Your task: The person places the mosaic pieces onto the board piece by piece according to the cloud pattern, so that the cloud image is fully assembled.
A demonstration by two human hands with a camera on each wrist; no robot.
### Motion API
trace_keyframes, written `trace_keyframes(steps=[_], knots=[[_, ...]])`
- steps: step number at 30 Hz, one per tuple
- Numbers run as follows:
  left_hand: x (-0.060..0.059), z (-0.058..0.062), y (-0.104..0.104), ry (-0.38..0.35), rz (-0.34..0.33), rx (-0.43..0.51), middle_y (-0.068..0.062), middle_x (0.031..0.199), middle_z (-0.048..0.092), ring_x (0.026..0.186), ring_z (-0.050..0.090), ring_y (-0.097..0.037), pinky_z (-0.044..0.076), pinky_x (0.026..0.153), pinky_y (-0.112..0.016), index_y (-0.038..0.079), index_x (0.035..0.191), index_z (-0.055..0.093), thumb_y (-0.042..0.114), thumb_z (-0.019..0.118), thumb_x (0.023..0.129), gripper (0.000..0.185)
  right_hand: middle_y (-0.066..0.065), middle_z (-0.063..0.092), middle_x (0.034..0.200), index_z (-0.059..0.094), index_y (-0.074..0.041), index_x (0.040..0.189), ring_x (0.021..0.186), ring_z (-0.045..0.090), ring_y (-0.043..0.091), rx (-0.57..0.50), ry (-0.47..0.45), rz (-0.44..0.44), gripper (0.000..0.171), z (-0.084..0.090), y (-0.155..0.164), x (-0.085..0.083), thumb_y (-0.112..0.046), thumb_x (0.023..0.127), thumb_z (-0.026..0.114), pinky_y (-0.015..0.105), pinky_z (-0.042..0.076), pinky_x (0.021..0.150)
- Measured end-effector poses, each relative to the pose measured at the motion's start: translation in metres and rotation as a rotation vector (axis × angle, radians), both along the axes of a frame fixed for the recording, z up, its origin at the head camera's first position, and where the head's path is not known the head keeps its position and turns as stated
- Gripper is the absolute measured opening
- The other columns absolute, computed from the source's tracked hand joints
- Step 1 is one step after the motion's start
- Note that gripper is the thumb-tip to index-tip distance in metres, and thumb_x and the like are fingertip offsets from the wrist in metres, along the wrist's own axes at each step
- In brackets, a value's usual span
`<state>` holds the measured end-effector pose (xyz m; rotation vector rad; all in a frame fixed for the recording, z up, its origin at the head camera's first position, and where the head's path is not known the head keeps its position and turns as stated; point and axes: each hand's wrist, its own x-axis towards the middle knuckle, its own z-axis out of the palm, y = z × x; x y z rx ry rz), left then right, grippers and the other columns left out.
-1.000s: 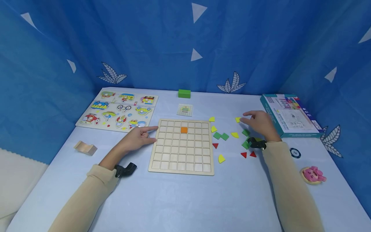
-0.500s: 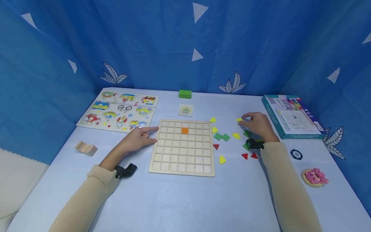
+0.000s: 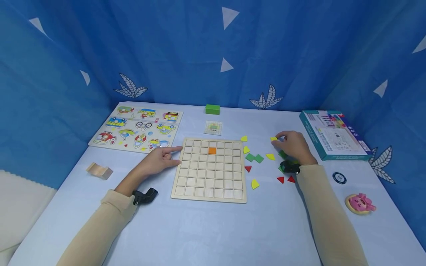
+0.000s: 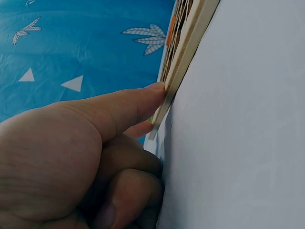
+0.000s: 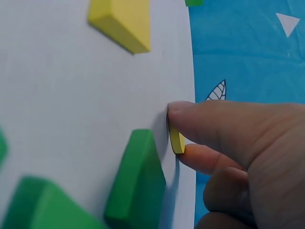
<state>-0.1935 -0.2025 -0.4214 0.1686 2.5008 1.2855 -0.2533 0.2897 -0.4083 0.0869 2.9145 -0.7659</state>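
My right hand [image 3: 293, 146] pinches a yellow quarter-circle piece [image 3: 274, 139] between thumb and index finger, close over the table. In the right wrist view, the edge of this yellow piece [image 5: 177, 139] shows between the fingertips. My left hand [image 3: 155, 160] touches the left edge of a wooden grid board [image 3: 209, 201] with straight thumb and index finger; its other fingers are curled under, as the left wrist view shows. One orange square [image 3: 212, 150] sits in a cell near the board's top. Beside my right hand lie a second yellow quarter-circle [image 3: 270, 157] and a green square [image 5: 136, 183].
Loose green squares [image 3: 259, 158], red triangles [image 3: 281, 180] and yellow pieces [image 3: 254, 184] lie right of the board. A pattern card [image 3: 213, 128] and green block [image 3: 212, 109] are behind it. A vehicle puzzle [image 3: 134, 129] lies left, a box [image 3: 336, 135] right.
My right thumb and index finger have closed onto the far yellow quarter-circle, which lay on the table by the fingertips earlier. The left hand stays at the board's edge.
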Motion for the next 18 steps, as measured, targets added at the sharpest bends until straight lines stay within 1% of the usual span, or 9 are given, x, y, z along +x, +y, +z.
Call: trace_keyframes(steps=[4, 11, 18], knots=[[-0.001, 0.0, 0.001, -0.002, -0.005, 0.0, 0.003, 0.06, 0.034, 0.053, 0.031, -0.017, 0.03, 0.055, -0.03, 0.024, 0.146, 0.058, 0.032, 0.077, 0.093, 0.057, 0.014, 0.052, 0.086, 0.068, -0.004, 0.128, 0.087, 0.049, 0.03, 0.002, 0.022, 0.006, 0.05, -0.002, 0.001, 0.001, -0.041, 0.094, 0.073, 0.039, 0.04, 0.068], [0.0, 0.001, 0.001, 0.002, -0.003, -0.008, 0.003, 0.059, 0.033, 0.052, 0.03, -0.016, 0.029, 0.054, -0.029, 0.023, 0.146, 0.058, 0.032, 0.076, 0.093, 0.057, 0.014, 0.052, 0.083, 0.069, -0.004, 0.126, 0.089, 0.05, 0.03, -0.035, 0.058, 0.014, 0.047, 0.002, -0.003, 0.002, -0.039, 0.094, 0.074, 0.04, 0.04, 0.07], [0.0, 0.0, 0.0, 0.018, -0.011, 0.004, 0.004, 0.058, 0.033, 0.051, 0.03, -0.015, 0.029, 0.053, -0.028, 0.022, 0.145, 0.059, 0.031, 0.076, 0.093, 0.056, 0.013, 0.051, 0.081, 0.071, -0.008, 0.125, 0.082, 0.049, 0.028, -0.083, 0.078, 0.016, 0.044, 0.011, -0.017, 0.005, -0.037, 0.093, 0.076, 0.035, 0.039, 0.06]])
